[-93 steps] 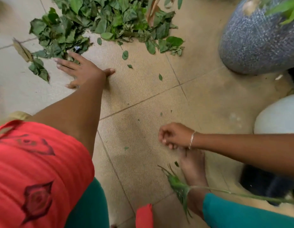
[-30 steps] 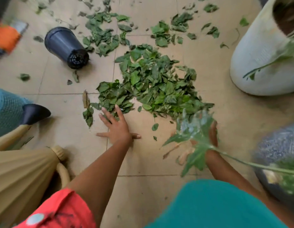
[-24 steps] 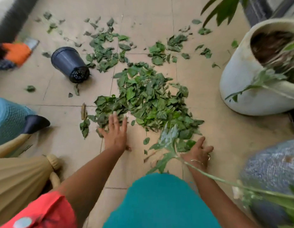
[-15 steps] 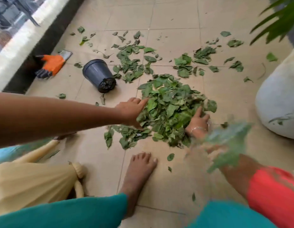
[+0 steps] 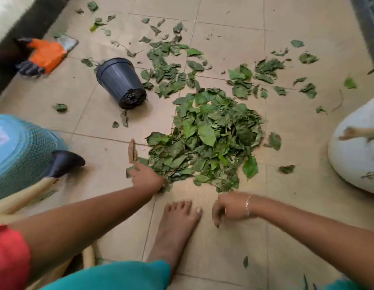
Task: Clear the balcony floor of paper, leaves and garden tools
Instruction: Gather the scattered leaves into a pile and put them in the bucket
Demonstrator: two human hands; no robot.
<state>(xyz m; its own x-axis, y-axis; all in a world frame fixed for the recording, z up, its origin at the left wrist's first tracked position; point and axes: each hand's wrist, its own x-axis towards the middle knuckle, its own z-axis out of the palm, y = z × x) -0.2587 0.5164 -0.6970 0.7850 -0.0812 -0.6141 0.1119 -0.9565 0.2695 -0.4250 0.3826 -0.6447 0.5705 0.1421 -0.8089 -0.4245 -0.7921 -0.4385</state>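
A big pile of green leaves [image 5: 211, 139] lies on the beige tiled floor [image 5: 297, 216]. More loose leaves [image 5: 167, 68] are scattered beyond it and to the far right [image 5: 265, 74]. My left hand [image 5: 147, 178] rests knuckles up on the pile's near-left edge, fingers curled, index finger touching a leaf. My right hand [image 5: 225, 208], with a bangle on the wrist, hovers just short of the pile's near edge, fingers bent down to the floor. What either hand holds is hidden. A black plastic pot [image 5: 121, 82] lies on its side. An orange glove [image 5: 45, 54] lies far left.
My bare foot [image 5: 177, 222] stands between my hands. A white planter [image 5: 355, 155] sits at the right. A teal woven container [image 5: 20, 151] and a beige bundle [image 5: 25, 197] crowd the left. A dry brown leaf [image 5: 132, 150] lies left of the pile. A dark wall base [image 5: 6, 65] runs along the far left.
Both hands have drawn back from the sides of the pile to its near edge. The view has shifted, and the leafy stem near my right arm is gone from sight.
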